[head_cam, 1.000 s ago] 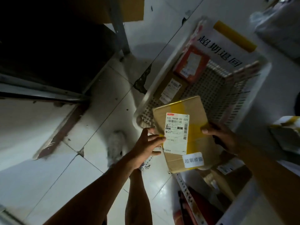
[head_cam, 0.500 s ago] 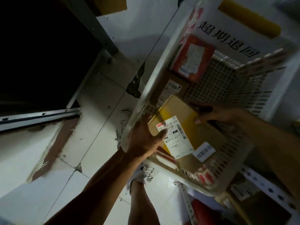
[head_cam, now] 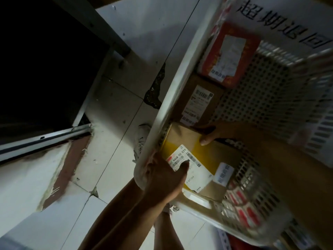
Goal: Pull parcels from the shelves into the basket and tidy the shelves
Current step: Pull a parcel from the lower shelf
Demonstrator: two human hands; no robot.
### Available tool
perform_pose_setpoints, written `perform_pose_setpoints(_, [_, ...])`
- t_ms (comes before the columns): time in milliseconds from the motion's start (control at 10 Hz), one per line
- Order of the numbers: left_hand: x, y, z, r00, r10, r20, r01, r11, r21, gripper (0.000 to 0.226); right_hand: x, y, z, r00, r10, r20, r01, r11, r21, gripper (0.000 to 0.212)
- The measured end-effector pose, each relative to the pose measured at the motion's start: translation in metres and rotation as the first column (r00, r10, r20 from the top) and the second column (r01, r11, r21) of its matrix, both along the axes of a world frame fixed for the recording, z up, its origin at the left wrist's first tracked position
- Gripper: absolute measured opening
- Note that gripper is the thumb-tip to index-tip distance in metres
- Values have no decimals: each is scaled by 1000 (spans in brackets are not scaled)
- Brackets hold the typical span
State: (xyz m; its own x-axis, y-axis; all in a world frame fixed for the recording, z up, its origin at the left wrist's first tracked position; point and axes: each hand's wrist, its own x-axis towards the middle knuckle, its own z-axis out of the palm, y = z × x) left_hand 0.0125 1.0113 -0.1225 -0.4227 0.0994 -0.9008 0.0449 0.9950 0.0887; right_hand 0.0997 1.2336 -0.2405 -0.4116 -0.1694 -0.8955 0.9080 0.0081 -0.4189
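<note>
Settling into the white basket (head_cam: 182, 73) is a brown carton with yellow tape (head_cam: 207, 154), low inside the near corner against the left wall. The left hand (head_cam: 162, 179) is on its near edge, thumb laid across the white shipping label and the other fingers hidden behind, so it looks clamped on the box. The right hand (head_cam: 214, 132) reaches in from the other side with its thumb pressed on the carton's top and the fingers out of sight beyond the far edge; I would judge it gripping too, though I cannot be sure. Two parcels already lie further along the same wall: a plain brown box (head_cam: 200, 100) just beyond the carton, and a red packet (head_cam: 232, 51) beyond that. So this looks like the third parcel going in, nearly placed but not let go. Much of the basket floor is bare, leaving room for more. How many parcels are left on the shelves, and whether any tidying has been done, cannot be seen; only a dark shelf frame (head_cam: 45, 139) shows at the left.
</note>
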Motion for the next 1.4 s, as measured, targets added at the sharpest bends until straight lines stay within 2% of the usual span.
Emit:
perform_pose_setpoints(100, [9,17,1,996,83,-19,-81,993,81,82,-3,-9,-6,999,18,-45,-18,1000,-13,105])
perform_pose_setpoints(200, [22,43,3,997,-55,50,43,975,217,76,-5,-16,-15,997,-30,-77,33,998,47,125])
perform_pose_setpoints(300, [26,51,-9,989,-98,108,73,974,216,71,0,-32,-7,988,-102,-118,123,976,182,101])
perform_pose_setpoints(400, [29,37,-24,973,-189,128,162,967,199,75,12,-44,-7,964,-237,-124,267,892,365,47])
perform_pose_setpoints(500, [17,25,-34,949,-294,112,273,947,168,81,29,-59,-3,972,-225,-71,228,817,530,48])
perform_pose_setpoints(600, [7,19,-46,938,-331,99,318,939,127,75,56,-73,-6,901,-430,47,299,697,652,76])
perform_pose_setpoints(700, [1,15,-61,949,-295,109,288,955,74,80,70,-76,-1,811,-562,165,282,622,731,105])
perform_pose_setpoints(800, [3,5,-84,947,-279,159,268,959,87,82,78,-78,2,614,-768,181,576,593,563,58])
perform_pose_setpoints(900, [6,-8,-101,939,-292,183,278,955,99,77,76,-84,0,540,-834,114,689,516,509,42])
perform_pose_setpoints(1000, [-4,-5,-81,912,-385,142,364,918,155,64,72,-87,-1,553,-830,76,675,499,543,41])
perform_pose_setpoints(1100, [-7,-13,-72,899,-403,173,385,914,130,60,64,-87,-9,564,-810,161,616,543,571,61])
perform_pose_setpoints(1200, [-5,-18,-80,868,-457,193,447,889,97,80,62,-98,-32,544,-806,235,602,570,560,87])
perform_pose_setpoints(1300, [-3,-17,-83,848,-474,235,476,878,52,90,53,-113,-35,521,-828,208,610,531,588,114])
perform_pose_setpoints(1400, [-3,-17,-84,837,-486,251,488,871,61,87,45,-114,-26,497,-837,229,611,525,593,85])
